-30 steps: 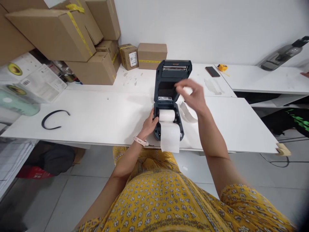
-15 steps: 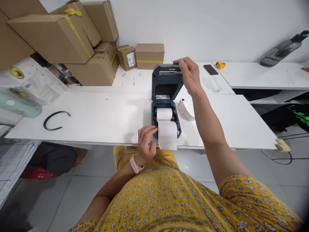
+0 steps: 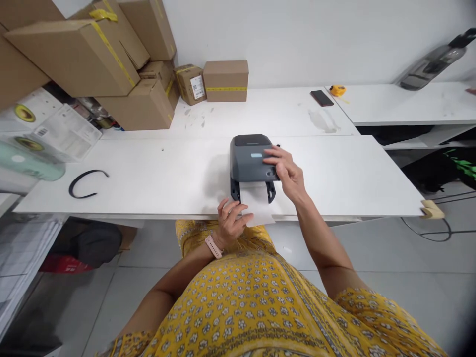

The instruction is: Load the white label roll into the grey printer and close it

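Note:
A dark grey label printer (image 3: 248, 161) stands near the front edge of the white table (image 3: 156, 178), its lid down. A strip of white paper (image 3: 256, 206) hangs out of its front slot over the table edge. My right hand (image 3: 284, 171) lies on the right side of the lid, fingers stretched flat. My left hand (image 3: 231, 222) pinches the lower left part of the paper strip between thumb and fingers. A pink watch is on my left wrist.
Cardboard boxes (image 3: 111, 64) are stacked at the back left, with two small ones (image 3: 225, 80) by the wall. A black curved band (image 3: 86, 182) lies at the left. A phone (image 3: 322, 97) and a yellow tape measure (image 3: 337, 90) lie at the back right.
My right hand brought the printer's lid down from upright to closed and now rests on it. My left hand moved from beside the printer onto the paper strip.

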The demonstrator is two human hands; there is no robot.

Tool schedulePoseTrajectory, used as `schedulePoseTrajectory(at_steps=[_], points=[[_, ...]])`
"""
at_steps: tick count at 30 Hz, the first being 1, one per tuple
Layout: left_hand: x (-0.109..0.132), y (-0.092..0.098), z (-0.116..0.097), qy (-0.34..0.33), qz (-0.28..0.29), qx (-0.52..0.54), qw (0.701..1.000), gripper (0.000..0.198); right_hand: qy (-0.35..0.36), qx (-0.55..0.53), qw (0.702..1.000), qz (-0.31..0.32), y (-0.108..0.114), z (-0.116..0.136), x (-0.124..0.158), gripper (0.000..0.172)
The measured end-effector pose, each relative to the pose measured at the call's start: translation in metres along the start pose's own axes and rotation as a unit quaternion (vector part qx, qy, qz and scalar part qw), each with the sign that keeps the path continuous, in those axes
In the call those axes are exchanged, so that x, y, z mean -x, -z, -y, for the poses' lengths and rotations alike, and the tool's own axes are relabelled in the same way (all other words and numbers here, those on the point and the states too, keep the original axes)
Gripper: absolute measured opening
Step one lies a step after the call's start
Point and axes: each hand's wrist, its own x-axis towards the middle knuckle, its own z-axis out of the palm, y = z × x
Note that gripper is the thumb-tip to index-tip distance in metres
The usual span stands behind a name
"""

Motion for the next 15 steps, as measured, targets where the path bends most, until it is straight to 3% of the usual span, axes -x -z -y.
schedulePoseTrajectory(at_steps=[5,8,11,15], points=[[0.018,0.002,-0.001,0.028,0.048,0.002,0.998,0.035,-0.076,-0.009,0.997,-0.024,-0.017,-0.013,0.051,0.024],[0.024,-0.001,0.001,0.056,0.057,0.016,0.997,0.034,-0.18,-0.058,0.979,-0.083,-0.032,-0.024,0.071,0.057],[0.028,-0.002,0.002,0.079,0.062,0.044,0.994,0.029,-0.294,-0.144,0.938,-0.115,-0.046,-0.031,0.083,0.085],[0.024,0.005,0.002,0.085,0.058,0.067,0.992,0.027,-0.403,-0.259,0.868,-0.13,-0.055,-0.026,0.09,0.088]])
